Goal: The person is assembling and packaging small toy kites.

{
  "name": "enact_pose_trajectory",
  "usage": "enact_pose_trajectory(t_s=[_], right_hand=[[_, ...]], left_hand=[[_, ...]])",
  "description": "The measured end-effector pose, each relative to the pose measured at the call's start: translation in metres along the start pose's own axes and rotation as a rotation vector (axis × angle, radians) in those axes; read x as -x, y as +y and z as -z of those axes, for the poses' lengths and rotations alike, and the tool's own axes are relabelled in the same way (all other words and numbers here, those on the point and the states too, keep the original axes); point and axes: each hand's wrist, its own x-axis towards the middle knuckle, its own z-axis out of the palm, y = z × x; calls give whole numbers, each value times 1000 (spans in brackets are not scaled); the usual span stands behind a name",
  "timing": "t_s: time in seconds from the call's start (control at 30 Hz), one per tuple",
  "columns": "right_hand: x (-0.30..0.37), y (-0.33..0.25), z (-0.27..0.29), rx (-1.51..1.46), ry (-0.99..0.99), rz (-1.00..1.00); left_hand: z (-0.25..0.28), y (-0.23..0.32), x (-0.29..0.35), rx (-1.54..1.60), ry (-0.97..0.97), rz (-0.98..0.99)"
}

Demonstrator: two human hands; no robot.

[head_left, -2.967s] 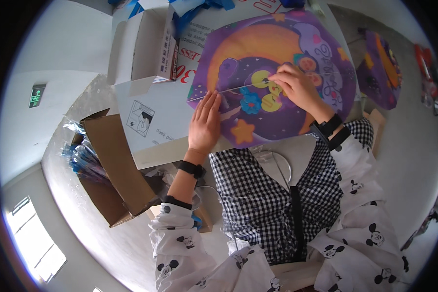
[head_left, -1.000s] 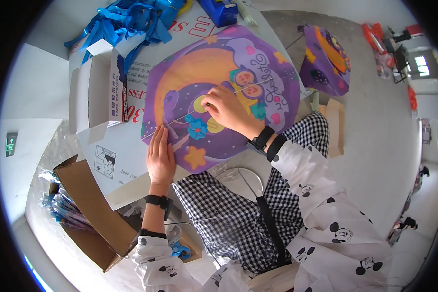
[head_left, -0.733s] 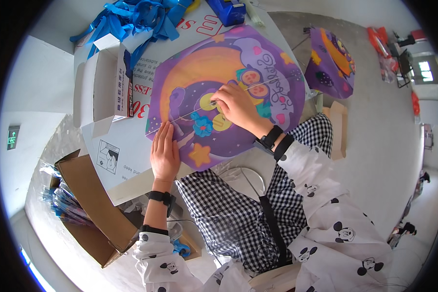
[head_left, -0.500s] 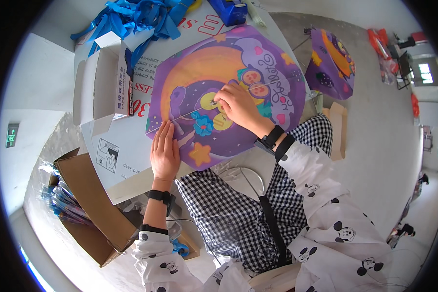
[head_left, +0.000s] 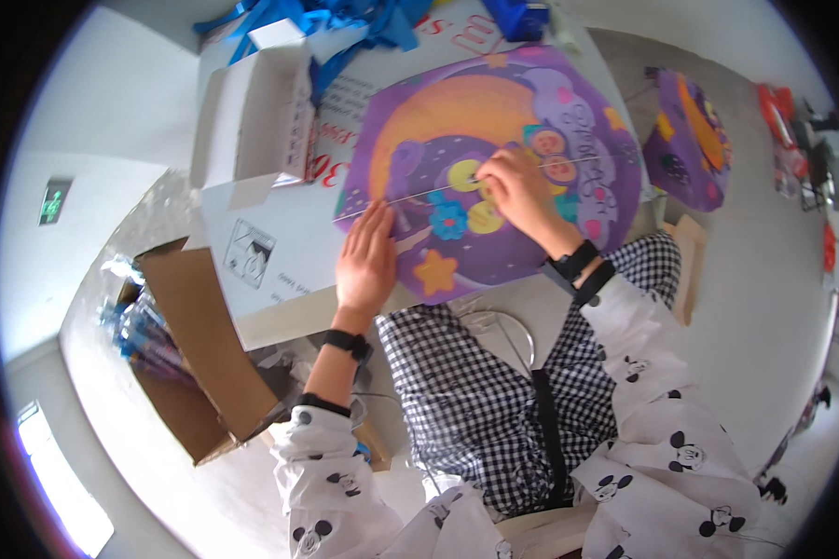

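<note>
A purple six-sided printed sheet with an orange moon, stars and flowers lies on the table. Across its face runs a thin pale line, a rod or cord; which of these I cannot tell. My left hand rests flat on the sheet's near-left edge, its outstretched fingers reaching up to the line's left end. Over the sheet's middle, my right hand has thumb and fingers pinched together at the line, beside a yellow printed flower. What sits between those fingertips is hidden.
An opened white box stands left on the table, with blue ribbons behind and a blue tape dispenser at the back. A brown carton holds wrapped items, lower left. A second purple printed piece is at right.
The view has shifted, so table, sheet and both hands appear farther right and slightly higher. On the sheet, my hands keep nearly the same places and poses.
</note>
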Motion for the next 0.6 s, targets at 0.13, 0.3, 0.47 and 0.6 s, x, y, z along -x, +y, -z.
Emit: enact_pose_trajectory(t_s=[0.13,0.3,0.47,0.6], right_hand=[[-1,-1,-2,-18,-13,9],[-1,-2,-3,-13,-23,-2],[-3,-5,-2,-13,-35,-7],[-4,-5,-1,-11,-38,-2]], left_hand=[[1,-1,2,-5,10,11],[3,0,3,-15,10,1],[5,-1,3,-8,4,-5],[3,-2,3,-24,2,1]])
